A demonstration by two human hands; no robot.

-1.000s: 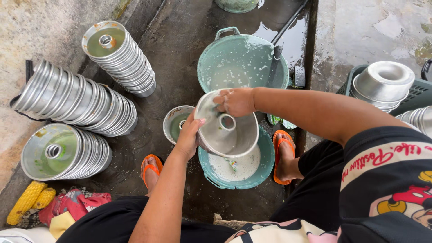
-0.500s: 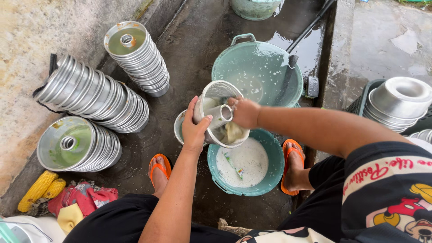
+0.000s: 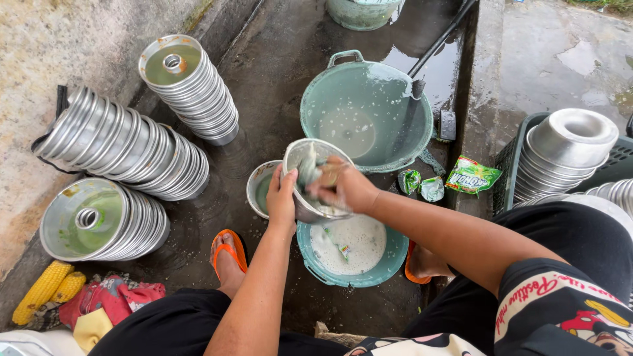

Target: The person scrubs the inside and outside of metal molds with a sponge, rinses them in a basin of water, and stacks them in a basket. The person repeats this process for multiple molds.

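I squatted on the wet concrete floor (image 3: pixel 283 72) and held a round metal cake pan (image 3: pixel 315 181) tilted on its edge above a small teal basin (image 3: pixel 382 260) of soapy white water. My left hand (image 3: pixel 282 201) cupped the pan's outer wall, fingers curled firmly around the rim. My right hand (image 3: pixel 343 186) reached inside the pan, fingers closed on what looked like a wet scrubbing cloth (image 3: pixel 308 168), though foam and glare made it hard to be sure.

A second small pan (image 3: pixel 260 188) sat on the floor just beside my left hand, partly hidden behind the one I held. Behind it stood a larger teal basin (image 3: pixel 366 118) with handles, holding cloudy water and a dark long-handled tool (image 3: pixel 422 79) leaning across its rim.

To my left, three rows of stacked metal pans (image 3: pixel 128 151) lay on their sides or stood on end. To my right, more pans (image 3: pixel 567 148) were piled in a dark crate (image 3: pixel 511 165). Green sachets (image 3: pixel 471 175) lay near the curb. My orange sandal (image 3: pixel 227 249) rested by the small basin, and yellow corn cobs (image 3: pixel 43 290) lay at the far left.
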